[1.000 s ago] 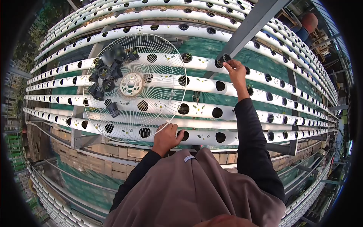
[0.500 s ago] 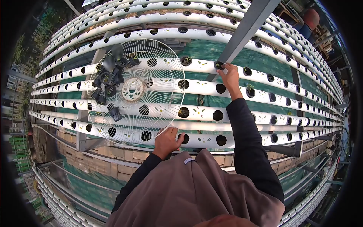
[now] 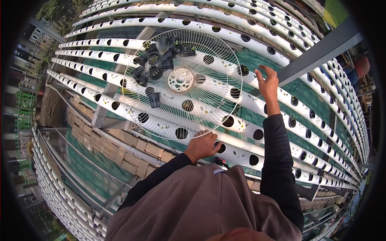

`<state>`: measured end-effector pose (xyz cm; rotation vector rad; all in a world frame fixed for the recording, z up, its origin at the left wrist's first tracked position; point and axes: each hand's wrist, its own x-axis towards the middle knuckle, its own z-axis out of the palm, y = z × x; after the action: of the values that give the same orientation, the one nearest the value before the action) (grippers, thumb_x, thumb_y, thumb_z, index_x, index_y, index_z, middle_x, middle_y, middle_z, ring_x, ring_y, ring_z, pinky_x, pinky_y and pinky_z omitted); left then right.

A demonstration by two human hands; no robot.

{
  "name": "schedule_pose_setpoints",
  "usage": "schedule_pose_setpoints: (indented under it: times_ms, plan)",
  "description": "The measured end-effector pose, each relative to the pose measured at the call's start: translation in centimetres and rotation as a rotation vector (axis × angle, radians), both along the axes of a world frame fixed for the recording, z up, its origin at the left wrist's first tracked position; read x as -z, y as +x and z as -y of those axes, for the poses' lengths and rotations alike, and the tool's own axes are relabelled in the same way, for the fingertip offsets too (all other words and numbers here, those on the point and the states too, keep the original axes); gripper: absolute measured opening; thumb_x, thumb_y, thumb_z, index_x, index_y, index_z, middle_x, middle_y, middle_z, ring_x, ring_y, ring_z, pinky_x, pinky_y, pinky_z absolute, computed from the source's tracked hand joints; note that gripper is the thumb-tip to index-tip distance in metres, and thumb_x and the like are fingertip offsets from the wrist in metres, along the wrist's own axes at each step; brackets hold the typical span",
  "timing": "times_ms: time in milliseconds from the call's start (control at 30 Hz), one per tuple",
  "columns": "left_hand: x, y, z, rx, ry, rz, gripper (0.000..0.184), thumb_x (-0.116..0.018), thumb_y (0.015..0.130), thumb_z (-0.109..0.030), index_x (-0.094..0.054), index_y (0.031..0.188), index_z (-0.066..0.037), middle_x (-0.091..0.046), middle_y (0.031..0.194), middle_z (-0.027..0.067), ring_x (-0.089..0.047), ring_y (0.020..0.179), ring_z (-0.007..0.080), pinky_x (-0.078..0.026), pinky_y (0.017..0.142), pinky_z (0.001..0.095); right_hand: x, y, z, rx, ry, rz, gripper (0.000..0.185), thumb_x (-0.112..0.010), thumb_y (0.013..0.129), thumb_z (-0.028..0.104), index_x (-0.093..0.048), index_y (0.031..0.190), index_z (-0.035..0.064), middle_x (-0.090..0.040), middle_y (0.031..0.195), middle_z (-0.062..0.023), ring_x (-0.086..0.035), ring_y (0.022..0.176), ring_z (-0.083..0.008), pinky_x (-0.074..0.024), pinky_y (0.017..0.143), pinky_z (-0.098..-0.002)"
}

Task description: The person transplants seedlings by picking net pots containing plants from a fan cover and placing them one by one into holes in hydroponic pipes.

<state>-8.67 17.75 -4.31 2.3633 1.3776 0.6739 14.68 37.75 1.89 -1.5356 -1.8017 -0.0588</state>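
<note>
A round white wire fan guard lies across the white pipes, used like a shallow tray. Its left half carries a cluster of small black net pots, a few with green seedlings. Another black pot lies apart, nearer the front. My left hand has its fingers curled over the guard's near rim. To the right of the guard, my right hand is raised above the pipes, fingers apart and nothing visible in them. A pipe hole with a seedling is left of it; my hand covers part of that pipe.
Parallel white pipes with round holes run across the view, some holding seedlings. A grey metal post slants up close to my right hand. Green sheeting and stacked bricks show below the pipes.
My right hand has come off a black pot in a pipe hole, and its fingers have spread. The view has turned, so the guard appears further right. My left hand stays on the rim.
</note>
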Motion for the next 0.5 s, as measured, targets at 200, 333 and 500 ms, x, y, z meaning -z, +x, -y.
schedule_pose_setpoints:
  times_ms: [200,333,500]
  plan:
    - [0.0,-0.2,0.0,0.017,-0.076,-0.002,0.029,-0.060,0.078,-0.033,-0.054,0.074,-0.005,-0.055,0.068,0.0095,-0.058,0.063,0.0261,-0.047,0.058,0.0366,-2.0,-10.8,-2.9,-0.379,-0.446,-0.223,0.029,-0.065,0.079,0.021,-0.062,0.098,-0.0011,-0.063,0.089,-0.0193,-0.062,0.069,-0.0252,-0.0480,0.065,-0.0339]
    - [-0.3,-0.3,-0.1,0.024,-0.052,0.007,0.030,-0.058,0.079,-0.034,-0.054,0.074,-0.005,-0.055,0.068,0.0108,-0.057,0.062,0.0280,-0.046,0.057,0.0374,1.2,-16.4,-5.4,-0.431,-0.578,-0.370,0.036,-0.066,0.079,0.019,-0.057,0.108,-0.0013,-0.064,0.085,-0.0168,-0.062,0.065,-0.0219,-0.0474,0.059,-0.0334]
    - [-0.4,-0.4,-0.1,0.045,-0.216,0.028,0.031,-0.057,0.080,-0.033,-0.054,0.073,-0.003,-0.055,0.065,0.0120,-0.057,0.063,0.0288,-0.046,0.059,0.0385,3.3,-20.3,-7.1,-0.258,-0.887,-0.938,0.038,-0.064,0.083,0.016,-0.051,0.115,0.0011,-0.062,0.079,-0.0085,-0.059,0.063,-0.0155,-0.0446,0.050,-0.0277]
